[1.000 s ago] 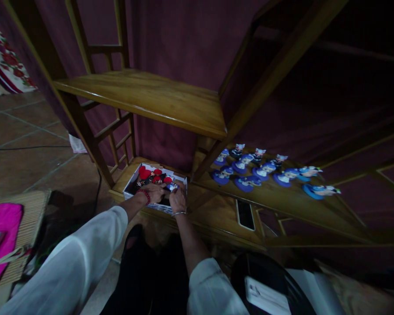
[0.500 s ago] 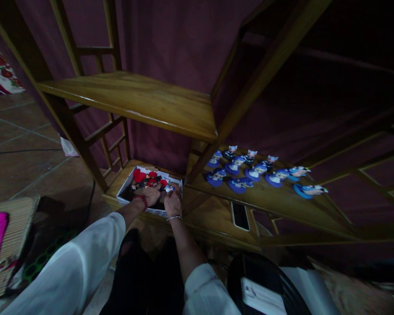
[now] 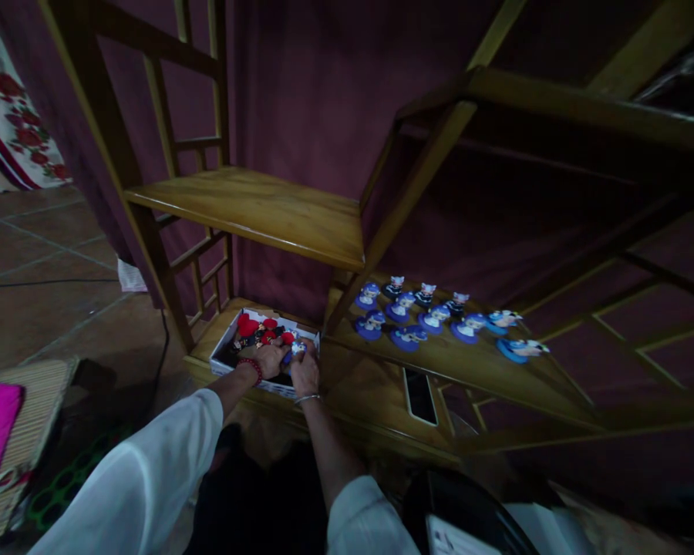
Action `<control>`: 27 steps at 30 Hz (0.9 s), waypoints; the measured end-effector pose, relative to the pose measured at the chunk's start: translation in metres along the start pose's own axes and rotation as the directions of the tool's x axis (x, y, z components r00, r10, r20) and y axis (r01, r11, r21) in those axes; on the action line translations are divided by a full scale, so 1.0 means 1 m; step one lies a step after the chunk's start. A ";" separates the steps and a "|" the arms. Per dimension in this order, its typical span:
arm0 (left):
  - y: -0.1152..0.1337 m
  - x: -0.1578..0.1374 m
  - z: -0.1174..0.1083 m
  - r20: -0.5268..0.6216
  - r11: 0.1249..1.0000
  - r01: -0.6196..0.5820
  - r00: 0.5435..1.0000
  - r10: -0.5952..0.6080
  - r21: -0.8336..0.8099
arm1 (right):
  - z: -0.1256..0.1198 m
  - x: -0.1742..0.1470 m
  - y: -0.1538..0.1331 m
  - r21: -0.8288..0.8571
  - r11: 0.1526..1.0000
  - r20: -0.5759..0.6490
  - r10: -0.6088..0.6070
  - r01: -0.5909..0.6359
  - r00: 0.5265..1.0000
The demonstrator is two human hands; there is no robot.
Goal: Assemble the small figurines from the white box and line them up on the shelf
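Note:
A shallow white box stands on the low wooden shelf, holding several small figurines, some with red parts. Both my hands are inside its right half. My right hand, with a bracelet at the wrist, is closed around a blue-and-white figurine. From the left, my left hand, wearing red beads, has its fingers curled against the same figurine; its fingertips are partly hidden. To the right, several purple-and-white figurines and a few dark ones with pale heads stand in rows on a raised shelf.
A wooden shelf board juts out above the box, with a slanted post beside it. A phone lies on the lower shelf. Near my right knee is a dark seat-like object. A woven mat is at left.
My view has shifted, so the shelves appear lower and further left or right in places. Both hands stay in the box, and the blue-and-white figurine shows more clearly between them.

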State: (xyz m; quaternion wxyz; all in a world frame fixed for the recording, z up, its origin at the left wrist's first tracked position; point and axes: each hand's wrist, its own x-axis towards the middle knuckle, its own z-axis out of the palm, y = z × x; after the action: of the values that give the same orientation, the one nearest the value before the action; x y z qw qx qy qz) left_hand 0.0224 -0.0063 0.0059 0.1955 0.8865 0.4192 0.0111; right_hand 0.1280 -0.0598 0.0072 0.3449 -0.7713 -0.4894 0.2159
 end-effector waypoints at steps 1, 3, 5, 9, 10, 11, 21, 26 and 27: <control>0.001 -0.002 0.000 -0.017 1.000 0.009 1.000 -0.009 -0.024 | -0.001 -0.001 -0.001 0.001 1.000 -0.007 0.011 -0.011 1.000; 0.003 -0.007 0.000 -0.047 0.998 0.021 0.999 -0.024 -0.065 | -0.004 -0.004 -0.003 0.000 1.000 -0.035 0.021 -0.021 0.999; 0.005 -0.011 0.000 -0.071 0.996 0.044 0.996 -0.050 -0.081 | -0.006 -0.007 -0.006 -0.001 1.000 -0.059 -0.002 0.002 0.998; 0.010 -0.020 -0.004 -0.133 0.994 0.052 0.989 -0.065 -0.101 | -0.012 -0.016 -0.013 0.007 1.000 -0.078 -0.025 0.025 0.997; 0.012 -0.023 -0.006 -0.150 0.993 0.041 0.987 -0.057 -0.112 | -0.014 -0.018 -0.014 0.015 1.000 -0.078 -0.024 0.026 0.997; 0.014 -0.026 -0.007 -0.163 0.992 0.032 0.985 -0.052 -0.122 | -0.016 -0.021 -0.015 0.024 0.999 -0.080 -0.023 0.025 0.997; 0.042 -0.070 -0.022 -0.239 0.984 -0.002 0.970 -0.042 -0.180 | -0.042 -0.065 -0.032 0.090 0.994 -0.149 -0.045 0.058 0.988; 0.057 -0.096 -0.024 -0.293 0.981 -0.015 0.955 -0.043 -0.196 | -0.056 -0.094 -0.040 0.073 0.994 -0.203 -0.068 0.084 0.977; 0.060 -0.101 -0.023 -0.297 0.978 -0.010 0.953 -0.053 -0.207 | -0.058 -0.100 -0.041 0.070 0.994 -0.217 -0.068 0.085 0.974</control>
State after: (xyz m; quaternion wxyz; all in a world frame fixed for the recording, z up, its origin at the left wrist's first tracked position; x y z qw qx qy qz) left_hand -0.0033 -0.1085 0.0627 0.2201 0.8448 0.4504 0.1871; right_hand 0.1000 -0.1571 0.0761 0.4340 -0.7564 -0.4697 0.1371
